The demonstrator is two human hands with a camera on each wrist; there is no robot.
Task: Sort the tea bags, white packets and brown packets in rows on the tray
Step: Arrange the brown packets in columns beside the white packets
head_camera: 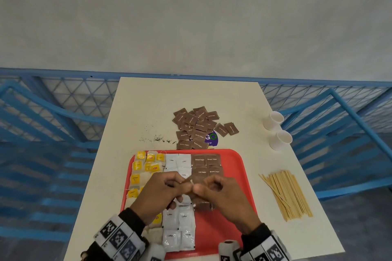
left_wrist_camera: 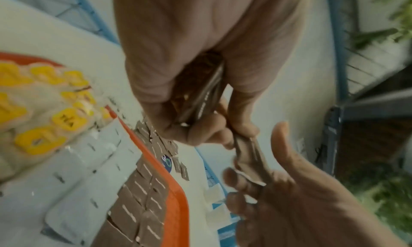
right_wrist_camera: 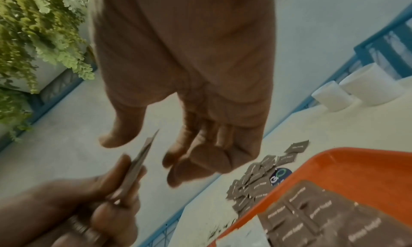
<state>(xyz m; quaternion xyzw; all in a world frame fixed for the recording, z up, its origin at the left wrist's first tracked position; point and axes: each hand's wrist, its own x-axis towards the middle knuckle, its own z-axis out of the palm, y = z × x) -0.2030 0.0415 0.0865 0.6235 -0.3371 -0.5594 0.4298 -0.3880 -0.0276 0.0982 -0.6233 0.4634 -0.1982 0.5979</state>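
My left hand grips a stack of brown packets above the tray while my right hand, fingers loosely curled, takes 1; a loose pinch could scatter them over the sorted rows beneath.

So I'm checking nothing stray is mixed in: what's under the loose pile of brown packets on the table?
A round purple sticker with green-and-white lettering peeks out from under the brown sugar packets. Most of it is covered, so its full text can't be read.
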